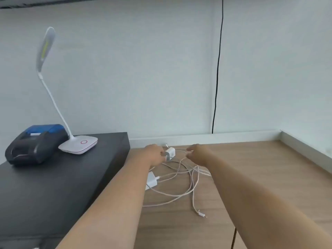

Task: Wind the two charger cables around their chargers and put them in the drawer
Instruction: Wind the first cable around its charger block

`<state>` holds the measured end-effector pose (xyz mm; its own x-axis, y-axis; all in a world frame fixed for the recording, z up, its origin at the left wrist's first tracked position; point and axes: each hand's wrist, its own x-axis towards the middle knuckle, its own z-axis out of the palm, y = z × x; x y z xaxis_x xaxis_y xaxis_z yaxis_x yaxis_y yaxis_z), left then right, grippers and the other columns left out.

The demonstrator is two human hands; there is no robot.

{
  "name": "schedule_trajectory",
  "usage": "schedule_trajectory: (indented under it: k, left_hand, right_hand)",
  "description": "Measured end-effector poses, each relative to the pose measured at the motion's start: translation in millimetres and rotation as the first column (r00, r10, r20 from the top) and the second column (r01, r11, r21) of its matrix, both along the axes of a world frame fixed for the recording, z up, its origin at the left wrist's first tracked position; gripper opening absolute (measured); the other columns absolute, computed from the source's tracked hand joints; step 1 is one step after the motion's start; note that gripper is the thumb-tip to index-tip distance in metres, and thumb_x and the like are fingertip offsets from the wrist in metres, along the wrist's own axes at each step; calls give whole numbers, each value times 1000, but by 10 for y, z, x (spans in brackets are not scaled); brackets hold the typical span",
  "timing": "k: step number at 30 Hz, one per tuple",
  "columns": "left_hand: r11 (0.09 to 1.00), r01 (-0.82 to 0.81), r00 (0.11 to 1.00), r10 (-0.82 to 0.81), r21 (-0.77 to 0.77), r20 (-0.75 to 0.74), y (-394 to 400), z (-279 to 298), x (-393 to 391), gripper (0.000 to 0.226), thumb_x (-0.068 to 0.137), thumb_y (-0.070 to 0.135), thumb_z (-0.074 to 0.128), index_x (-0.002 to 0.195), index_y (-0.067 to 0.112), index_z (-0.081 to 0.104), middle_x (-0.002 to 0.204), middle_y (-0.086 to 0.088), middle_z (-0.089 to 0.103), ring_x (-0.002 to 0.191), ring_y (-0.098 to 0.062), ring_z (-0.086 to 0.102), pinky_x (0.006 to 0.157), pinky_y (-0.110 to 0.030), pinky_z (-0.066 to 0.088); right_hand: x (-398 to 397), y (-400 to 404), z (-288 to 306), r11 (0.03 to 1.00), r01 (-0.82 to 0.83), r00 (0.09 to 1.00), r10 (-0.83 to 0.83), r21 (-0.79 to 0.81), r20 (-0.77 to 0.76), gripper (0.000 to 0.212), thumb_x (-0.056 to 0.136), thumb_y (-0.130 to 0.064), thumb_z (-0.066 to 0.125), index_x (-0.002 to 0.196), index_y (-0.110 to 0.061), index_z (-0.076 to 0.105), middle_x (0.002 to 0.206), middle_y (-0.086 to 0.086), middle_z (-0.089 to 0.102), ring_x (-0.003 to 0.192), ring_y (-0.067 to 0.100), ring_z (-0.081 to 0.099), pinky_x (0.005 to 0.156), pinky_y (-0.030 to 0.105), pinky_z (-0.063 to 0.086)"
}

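**Both hands at far charger, cables loose**

Left fingertips hidden behind left hand (155, 154), which grips the far charger (170, 152) by the wall. Near charger (151, 179) half covered by left forearm. White cables (181, 184) tangled on wooden floor (251, 168). Right hand (195, 153) hovers, fingers loosely curled, holding nothing.
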<state>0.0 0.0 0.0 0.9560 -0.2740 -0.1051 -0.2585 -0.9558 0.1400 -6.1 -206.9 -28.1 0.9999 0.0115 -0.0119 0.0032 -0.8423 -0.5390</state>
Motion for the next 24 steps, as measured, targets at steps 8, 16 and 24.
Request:
schedule_trajectory:
  k: [8,16,24]
  left_hand:
    - [974,91,989,-64,-206,133,-5,-331,167,48,89,27,62,135,36,52,142,3,40,131,-23,38,109,-35,32]
    - [854,18,988,64,-520,140,-120,-581,328,21,95,37,51,83,41,68,126,3,54,126,-23,42,106,-36,32]
    - [507,-13,964,-222,-862,-145,-698,-298,9,19,100,29,49,108,25,65,118,9,64,102,-3,56,81,-16,41]
  right_hand:
    - [-79,-7,-161,995,-84,996,86,-49,39,18,85,-29,64,93,-16,74,89,1,70,86,19,61,75,28,49]
    - [-113,-183,125,881,-157,978,76,446,194,16,89,-30,64,81,-16,68,53,-8,45,46,6,37,50,21,33]
    - [-163,-373,526,784,-248,957,106,569,272,18,94,-21,59,88,-7,68,44,-17,45,38,1,36,43,10,29]
